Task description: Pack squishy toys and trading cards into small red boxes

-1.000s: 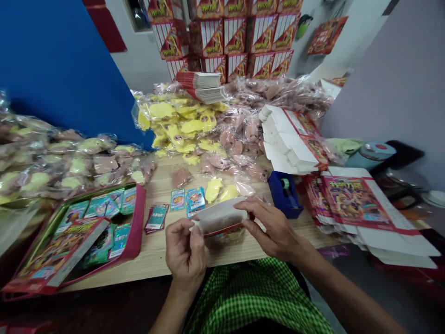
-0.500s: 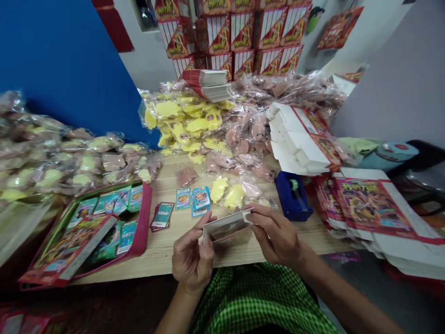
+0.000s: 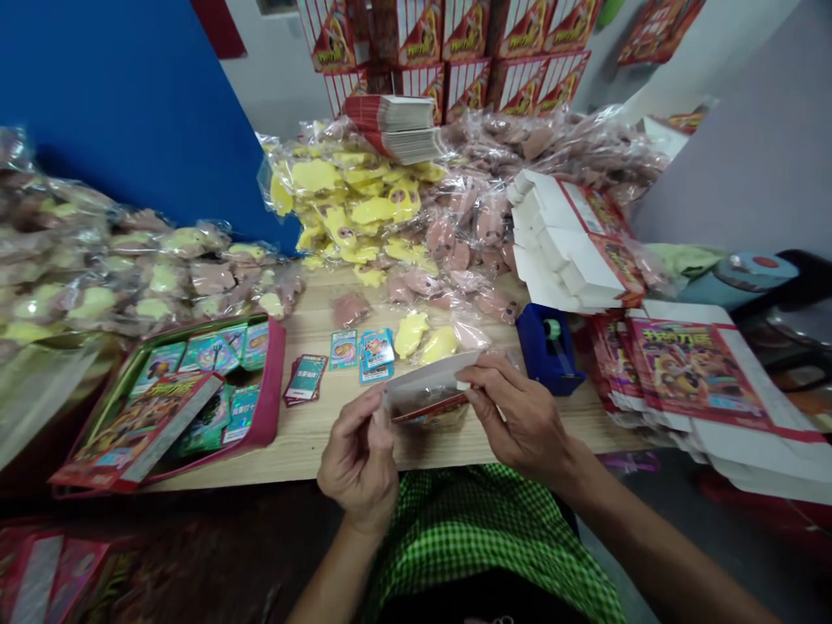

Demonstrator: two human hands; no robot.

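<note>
Between my hands is a small cardboard box (image 3: 425, 386), its open end facing up and its inside showing grey. My left hand (image 3: 360, 455) pinches the box's left edge between thumb and fingers. At the right end, my right hand (image 3: 516, 412) grips a small white flap. Just beyond the box lie yellow squeeze toys (image 3: 412, 334), in clear wrap. To their left sit a stack of blue cards (image 3: 376, 354), a single card (image 3: 343, 348) and a pile of dark-red-edged cards (image 3: 305, 380). What the box holds cannot be made out.
A pink-rimmed bin (image 3: 276, 381) of cards stands left. Right are a blue tape dispenser (image 3: 549, 351), flattened printed boxes (image 3: 705, 373) and white folded cartons (image 3: 565, 243). Bagged yellow toys (image 3: 351, 204) and brown toys (image 3: 455, 234) heap up behind, below stacked red boxes (image 3: 468, 87).
The box has tilted, so its white back panel stands up higher and more of its printed front shows. Both hands keep hold of it. The camera view has shifted slightly.
</note>
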